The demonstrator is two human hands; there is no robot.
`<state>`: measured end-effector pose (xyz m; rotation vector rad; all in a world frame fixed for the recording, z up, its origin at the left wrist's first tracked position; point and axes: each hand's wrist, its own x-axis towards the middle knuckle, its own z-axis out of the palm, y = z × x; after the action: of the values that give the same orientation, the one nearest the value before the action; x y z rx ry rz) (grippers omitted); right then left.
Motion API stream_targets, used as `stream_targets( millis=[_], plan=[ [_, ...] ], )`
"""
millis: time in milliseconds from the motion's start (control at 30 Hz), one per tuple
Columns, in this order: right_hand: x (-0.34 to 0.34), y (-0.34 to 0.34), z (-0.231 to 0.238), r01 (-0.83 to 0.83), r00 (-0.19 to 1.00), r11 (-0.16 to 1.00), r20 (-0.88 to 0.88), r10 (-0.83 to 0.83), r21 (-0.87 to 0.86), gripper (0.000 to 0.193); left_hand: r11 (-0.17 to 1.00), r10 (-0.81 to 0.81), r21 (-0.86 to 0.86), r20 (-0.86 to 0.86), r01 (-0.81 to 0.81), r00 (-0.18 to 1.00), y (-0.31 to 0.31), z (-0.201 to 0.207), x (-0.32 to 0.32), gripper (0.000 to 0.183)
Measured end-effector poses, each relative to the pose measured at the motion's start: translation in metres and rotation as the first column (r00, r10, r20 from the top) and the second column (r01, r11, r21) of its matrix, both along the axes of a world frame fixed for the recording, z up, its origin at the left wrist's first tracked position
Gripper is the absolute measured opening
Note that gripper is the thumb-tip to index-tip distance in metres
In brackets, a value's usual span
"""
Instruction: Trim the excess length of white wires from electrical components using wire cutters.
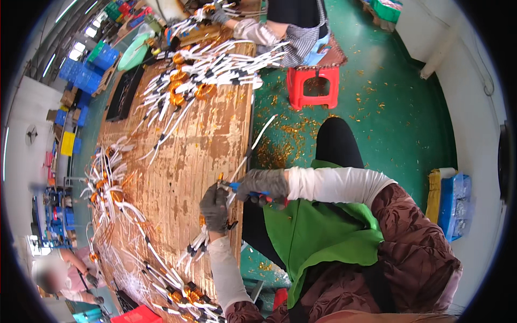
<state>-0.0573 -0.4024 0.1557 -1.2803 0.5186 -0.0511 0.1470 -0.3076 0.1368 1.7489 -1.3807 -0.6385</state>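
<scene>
- Here I am watching the left hand (215, 207), gloved in grey, closing around a white-sleeved wire (253, 145) near its lower end, pinning it just over the near edge of the wooden surface (204, 140), seemingly so the wire's tip stays steady.
- The right hand (264, 184), also gloved, is clamping the blue-and-red handles of a small pair of cutting pliers (242, 188); the nose is pointing left at the orange copper tip beside the left hand, which is likely why both hands are sitting so close together.
- The wire is running up and to the right from the hands, its free end hanging out past the surface edge over the green floor (398, 118).
- I am seeing bundles of finished coils and leads (188, 81) fanning across the far end of the surface, and more along its left side (116, 188), leaving the bare worn middle as the open working room.
- A cluster of white lead ends (196, 247) is lying just below the left hand, close to the near edge.
- To the right, the floor is littered with copper scraps; a red stool (312, 86) is standing well apart.
- Another person's gloved hand (218, 16) is working at the far end.
</scene>
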Motion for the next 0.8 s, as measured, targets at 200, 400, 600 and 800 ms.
stream_targets(
  millis=[200,400,600,800],
  plan=[
    [0.004,-0.004,0.01,-0.069,0.991,0.205,-0.091,-0.098,-0.976,0.047,0.996,-0.07,0.043,-0.091,0.074,0.993,-0.02,0.013,-0.009,0.023],
    [0.014,-0.034,-0.006,-0.035,0.998,-0.14,-0.027,-0.056,-0.99,0.067,0.997,-0.057,0.035,-0.371,0.075,0.927,-0.007,0.006,0.004,0.019],
    [0.011,-0.017,-0.008,-0.028,0.986,-0.08,-0.015,-0.164,-0.996,0.058,0.995,-0.051,0.057,-0.354,0.076,0.934,-0.008,0.002,0.002,0.023],
    [0.005,-0.002,0.001,0.125,0.98,0.96,-0.122,-0.159,-0.249,0.05,0.979,-0.023,-0.199,0.097,0.042,0.995,-0.006,-0.018,-0.002,0.026]
  ],
)
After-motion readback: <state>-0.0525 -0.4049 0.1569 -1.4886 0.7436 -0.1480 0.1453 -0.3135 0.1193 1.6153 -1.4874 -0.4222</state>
